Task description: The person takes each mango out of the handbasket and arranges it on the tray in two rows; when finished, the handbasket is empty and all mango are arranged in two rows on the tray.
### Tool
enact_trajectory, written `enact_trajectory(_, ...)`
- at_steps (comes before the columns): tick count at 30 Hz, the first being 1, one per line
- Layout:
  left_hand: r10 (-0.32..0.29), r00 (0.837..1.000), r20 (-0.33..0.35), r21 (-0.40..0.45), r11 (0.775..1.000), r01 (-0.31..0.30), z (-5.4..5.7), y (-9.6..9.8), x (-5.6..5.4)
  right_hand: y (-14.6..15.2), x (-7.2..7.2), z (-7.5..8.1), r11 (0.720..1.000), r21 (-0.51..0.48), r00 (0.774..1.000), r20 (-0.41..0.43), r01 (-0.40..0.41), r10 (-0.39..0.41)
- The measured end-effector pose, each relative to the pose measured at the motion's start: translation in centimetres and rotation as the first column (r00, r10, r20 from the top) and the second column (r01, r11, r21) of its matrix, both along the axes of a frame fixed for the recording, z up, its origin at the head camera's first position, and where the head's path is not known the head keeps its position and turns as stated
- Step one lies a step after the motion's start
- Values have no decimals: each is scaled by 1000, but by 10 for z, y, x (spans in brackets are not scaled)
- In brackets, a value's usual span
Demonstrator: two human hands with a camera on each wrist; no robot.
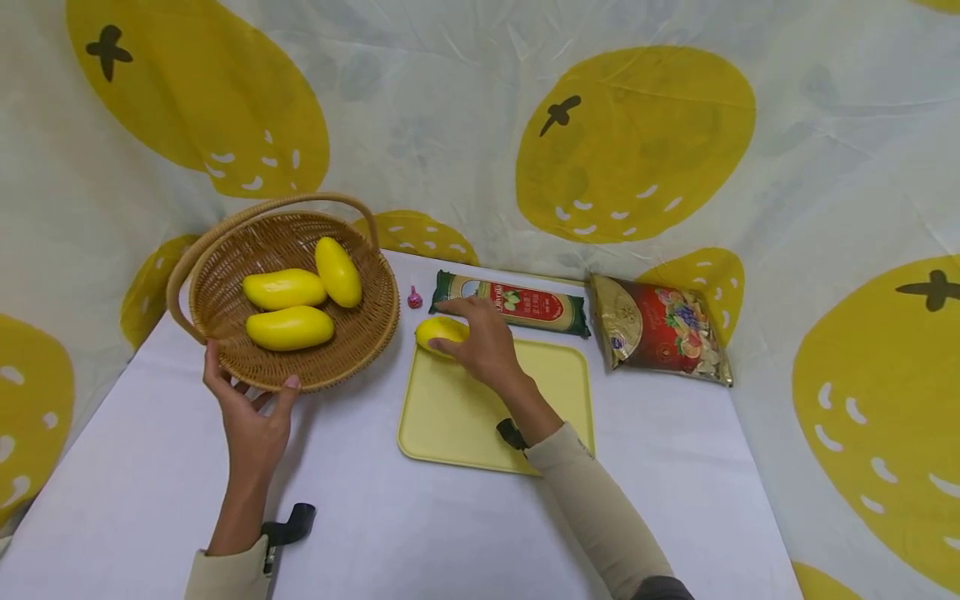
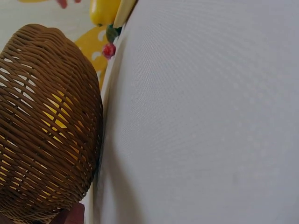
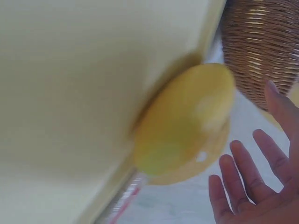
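My left hand (image 1: 253, 421) grips the near rim of a brown wicker basket (image 1: 367, 333), which tilts toward me. Inside lie a yellow mango (image 1: 339, 273), a second mango (image 1: 283, 289) and a third mango (image 1: 290, 328). In the left wrist view, the woven side of the basket (image 2: 51, 116) hides most of that hand. Over the far left corner of a pale yellow tray (image 1: 450, 421), my right hand (image 1: 483, 342) is spread around another mango (image 1: 433, 333). The right wrist view shows its fingers (image 3: 250, 177) extended and apart from this mango (image 3: 187, 116).
Behind the tray lies a long green and red packet (image 1: 525, 304). To its right, a gold and red bag (image 1: 663, 329) leans near the patterned curtain (image 1: 450, 125). A small pink-wrapped item (image 1: 415, 297) sits between basket and packet on the white tabletop (image 1: 360, 500).
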State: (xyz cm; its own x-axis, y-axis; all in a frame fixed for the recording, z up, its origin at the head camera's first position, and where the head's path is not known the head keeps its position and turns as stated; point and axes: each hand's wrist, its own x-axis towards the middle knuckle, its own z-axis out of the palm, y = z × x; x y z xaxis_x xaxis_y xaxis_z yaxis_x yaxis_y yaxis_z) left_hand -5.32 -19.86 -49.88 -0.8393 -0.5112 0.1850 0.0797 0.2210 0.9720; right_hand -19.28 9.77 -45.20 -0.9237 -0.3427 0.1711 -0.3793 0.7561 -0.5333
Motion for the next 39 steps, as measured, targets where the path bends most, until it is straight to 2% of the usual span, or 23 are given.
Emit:
enact_trajectory(4, -5, 1000, -4, -6, 1000, 5, 0, -1, 0, -13, 2, 19, 995, -89, 996, -82, -37, 30)
enact_trajectory(8, -3, 1000, -1, -14, 1000, 3, -1, -1, 0, -32, 1, 34, 979, -181, 987, -146, -89, 63)
enact_trajectory(16, -8, 1000, 9, -20, 1000, 8, -3, 2, -1, -74, -5, 41, 952, -249, 974, -184, -177, 133)
enact_trajectory(23, -12, 1000, -6, -29, 1000, 11, -3, 4, -1, -111, -15, 40, 949, -246, 978, -104, -199, 179)
enact_trajectory(27, -15, 1000, 7, -28, 999, 16, -1, 4, -1, -129, -21, 37, 951, -241, 981, -25, -192, 191)
enact_trajectory(29, -14, 1000, 17, -28, 1000, 15, 0, 4, -1, -137, -24, 36, 952, -242, 982, -11, -188, 191)
enact_trajectory(34, -8, 999, 31, -33, 999, 9, 0, 3, -1, -154, -31, 34, 976, -168, 990, -10, -139, 139)
enact_trajectory(39, -10, 1000, 17, -38, 999, 10, 0, 4, -1, -164, -37, 36, 991, -100, 993, 72, -89, 97)
